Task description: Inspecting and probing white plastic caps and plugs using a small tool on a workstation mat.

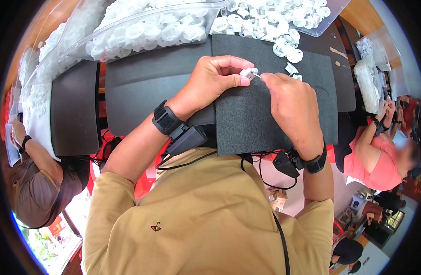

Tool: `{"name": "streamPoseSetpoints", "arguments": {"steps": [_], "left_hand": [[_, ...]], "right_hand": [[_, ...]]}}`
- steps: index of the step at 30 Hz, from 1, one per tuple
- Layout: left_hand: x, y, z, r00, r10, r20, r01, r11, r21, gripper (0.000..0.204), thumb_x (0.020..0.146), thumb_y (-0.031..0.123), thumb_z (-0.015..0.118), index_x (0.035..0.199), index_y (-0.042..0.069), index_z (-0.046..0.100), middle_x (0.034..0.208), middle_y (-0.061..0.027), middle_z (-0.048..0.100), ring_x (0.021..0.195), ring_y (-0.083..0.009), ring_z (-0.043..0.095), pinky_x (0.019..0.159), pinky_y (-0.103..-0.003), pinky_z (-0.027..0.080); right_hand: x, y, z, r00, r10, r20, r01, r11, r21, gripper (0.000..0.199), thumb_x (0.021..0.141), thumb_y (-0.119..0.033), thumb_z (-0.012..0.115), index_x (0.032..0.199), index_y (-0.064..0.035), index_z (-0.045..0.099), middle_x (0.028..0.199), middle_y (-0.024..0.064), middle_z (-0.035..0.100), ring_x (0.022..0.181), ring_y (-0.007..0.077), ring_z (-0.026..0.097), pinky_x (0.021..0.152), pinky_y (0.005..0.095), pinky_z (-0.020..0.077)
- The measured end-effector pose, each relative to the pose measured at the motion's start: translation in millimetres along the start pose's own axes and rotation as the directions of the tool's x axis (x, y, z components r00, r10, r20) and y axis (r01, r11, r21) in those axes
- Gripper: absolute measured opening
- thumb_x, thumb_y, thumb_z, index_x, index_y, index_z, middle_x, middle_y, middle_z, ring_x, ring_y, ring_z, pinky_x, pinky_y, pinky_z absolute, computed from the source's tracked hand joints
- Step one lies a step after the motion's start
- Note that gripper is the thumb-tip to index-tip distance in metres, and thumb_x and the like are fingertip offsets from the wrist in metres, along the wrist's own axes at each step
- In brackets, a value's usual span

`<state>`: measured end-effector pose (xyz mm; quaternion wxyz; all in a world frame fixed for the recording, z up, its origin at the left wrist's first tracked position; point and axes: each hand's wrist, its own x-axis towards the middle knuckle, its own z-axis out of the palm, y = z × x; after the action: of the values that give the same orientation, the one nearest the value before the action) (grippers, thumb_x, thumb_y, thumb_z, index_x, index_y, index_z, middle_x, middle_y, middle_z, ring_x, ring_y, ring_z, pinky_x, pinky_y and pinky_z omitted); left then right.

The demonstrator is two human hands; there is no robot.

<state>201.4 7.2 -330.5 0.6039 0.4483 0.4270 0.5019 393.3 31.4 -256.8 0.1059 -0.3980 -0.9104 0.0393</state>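
My left hand (210, 80) pinches a small white plastic part (249, 73) between thumb and fingertips, above the dark grey mat (254, 121). To its right, my right hand (293, 101) is closed on a thin pale rod (258, 76), whose end meets the part; the fingers hide the rest of it. Beyond my right hand, loose white pieces (291, 68) lie on the mat. Farther back, round white plastic parts (284, 48) spill onto the mat's far edge.
A clear plastic bin (210, 20) full of white parts stands at the back left. A heap of similar parts (261, 20) sits at the back right. Other people work at the left (38, 183) and right (375, 160). Black cables (196, 160) hang from my wrist devices.
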Motion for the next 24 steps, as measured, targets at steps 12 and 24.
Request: {"name": "streamPoseSetpoints", "arguments": {"steps": [12, 24], "left_hand": [[4, -3, -2, 0.999, 0.034, 0.0, -0.033, 0.995, -0.099, 0.032, 0.084, 0.001, 0.07, 0.116, 0.001, 0.065, 0.109, -0.0057, 0.067, 0.097, -0.0111, 0.062, 0.092, -0.027, 0.05], [3, -2, -2, 1.0, 0.017, 0.001, -0.017, 0.999, -0.033, 0.032, 0.083, 0.001, 0.071, 0.114, 0.0, 0.065, 0.109, -0.0066, 0.067, 0.099, -0.0123, 0.063, 0.093, -0.027, 0.05]], "right_hand": [[-1, 10, 2, 0.996, -0.034, -0.081, 0.046, 0.987, 0.154, 0.015, 0.085, -0.006, 0.053, 0.092, -0.0038, 0.066, 0.084, 0.0147, 0.068, 0.074, 0.0347, 0.065, 0.062, 0.0437, 0.0512], [9, 8, 6, 0.999, -0.045, -0.011, 0.046, 0.995, 0.09, 0.016, 0.086, -0.007, 0.053, 0.094, -0.0042, 0.066, 0.081, 0.0155, 0.066, 0.075, 0.0349, 0.065, 0.064, 0.0439, 0.0512]]}}
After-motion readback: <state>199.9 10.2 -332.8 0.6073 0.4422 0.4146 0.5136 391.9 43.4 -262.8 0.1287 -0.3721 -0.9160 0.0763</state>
